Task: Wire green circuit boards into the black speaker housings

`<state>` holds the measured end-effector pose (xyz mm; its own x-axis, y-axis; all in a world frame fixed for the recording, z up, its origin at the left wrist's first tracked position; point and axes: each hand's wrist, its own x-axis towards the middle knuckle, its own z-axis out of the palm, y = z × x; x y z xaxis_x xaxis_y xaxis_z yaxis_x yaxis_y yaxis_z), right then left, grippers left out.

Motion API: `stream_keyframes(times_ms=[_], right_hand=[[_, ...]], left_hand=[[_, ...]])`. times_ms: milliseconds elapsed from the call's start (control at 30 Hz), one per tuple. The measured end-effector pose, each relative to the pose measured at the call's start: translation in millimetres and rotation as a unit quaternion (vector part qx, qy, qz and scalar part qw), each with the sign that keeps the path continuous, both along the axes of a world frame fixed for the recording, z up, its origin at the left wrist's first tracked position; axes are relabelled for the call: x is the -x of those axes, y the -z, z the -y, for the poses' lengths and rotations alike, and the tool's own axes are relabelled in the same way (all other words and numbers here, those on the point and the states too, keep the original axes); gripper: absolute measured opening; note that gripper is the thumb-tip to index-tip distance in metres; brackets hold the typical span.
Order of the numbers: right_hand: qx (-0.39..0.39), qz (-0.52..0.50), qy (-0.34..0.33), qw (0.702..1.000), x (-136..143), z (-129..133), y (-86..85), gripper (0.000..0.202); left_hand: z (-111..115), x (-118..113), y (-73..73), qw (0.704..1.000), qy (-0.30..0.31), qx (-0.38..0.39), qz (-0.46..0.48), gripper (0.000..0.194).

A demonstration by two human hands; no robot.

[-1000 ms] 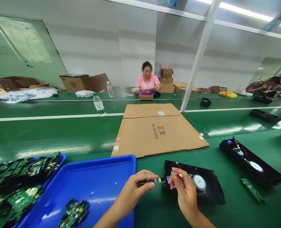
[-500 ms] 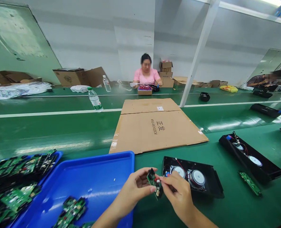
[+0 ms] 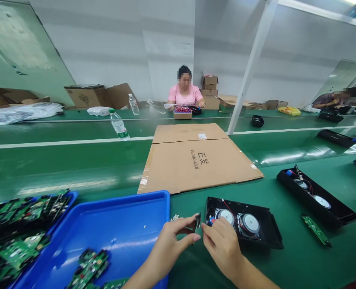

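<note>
- I'm pinching a circuit board (image 3: 197, 223) in my left hand (image 3: 172, 241).
- My right hand (image 3: 226, 245) is hovering beside it; whether it's pinching anything, I can't tell.

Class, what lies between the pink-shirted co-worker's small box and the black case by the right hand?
Cardboard lies flat between the box and the black case; the head view shows it.

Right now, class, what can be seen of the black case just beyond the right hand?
The black case is an open, shallow, oblong shell, plastic-looking, lying open side up on the green table. Inside sit two round speakers with pale discs. A thin red wire runs near the far edge, and a blue part shows at the left end. The right hand overlaps it in view; whether they touch is unclear.
</note>
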<state>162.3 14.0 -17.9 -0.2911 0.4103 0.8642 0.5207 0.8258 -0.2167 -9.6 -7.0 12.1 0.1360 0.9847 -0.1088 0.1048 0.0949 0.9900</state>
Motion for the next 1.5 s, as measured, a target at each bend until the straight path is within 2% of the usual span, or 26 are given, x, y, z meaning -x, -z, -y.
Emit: stream_keyframes(times_ms=[200, 400, 533, 633, 833, 967, 1233, 1367, 1433, 1500], right_hand=[[-0.008, 0.034, 0.003, 0.999, -1, 0, 2.4, 0.018], [-0.016, 0.064, 0.005, 0.998, -1, 2, 3.0, 0.023], [-0.023, 0.071, -0.006, 0.997, -1, 0, 0.6, 0.024], [-0.033, 0.071, -0.024, 0.997, -1, -2, -0.2, 0.02], [-0.027, 0.056, -0.031, 0.998, 0, -2, 3.5, 0.02], [-0.03, 0.035, -0.036, 0.998, 2, -2, 5.4, 0.021], [-0.036, 0.027, -0.045, 0.998, 5, -6, 8.8, 0.023], [0.033, 0.066, -0.059, 0.996, -3, -6, -11.6, 0.032], [0.109, 0.071, -0.085, 0.988, -20, -8, -27.0, 0.026], [0.201, 0.069, -0.078, 0.974, -45, -13, -39.3, 0.019]], left_hand=[[1, -4, -1.8, 1.0, 0.02, 0.008, -0.009, 0.036], [3, -7, -5.7, 0.998, 0.022, 0.003, -0.063, 0.03], [1, -3, -10.2, 0.997, 0.066, 0.022, -0.029, 0.024], [1, 0, -13.5, 0.995, 0.09, 0.013, -0.042, 0.022], [8, -5, -16.0, 0.989, 0.073, -0.023, -0.124, 0.022], [11, -9, -13.3, 0.988, 0.054, -0.052, -0.133, 0.022], [9, -11, -9.0, 0.989, 0.044, -0.048, -0.132, 0.026], [7, -10, -11.1, 0.985, 0.017, -0.046, -0.165, 0.025], [7, -6, -12.3, 0.984, -0.003, -0.045, -0.17, 0.028], [7, 1, -14.3, 0.983, -0.024, -0.045, -0.179, 0.035]])
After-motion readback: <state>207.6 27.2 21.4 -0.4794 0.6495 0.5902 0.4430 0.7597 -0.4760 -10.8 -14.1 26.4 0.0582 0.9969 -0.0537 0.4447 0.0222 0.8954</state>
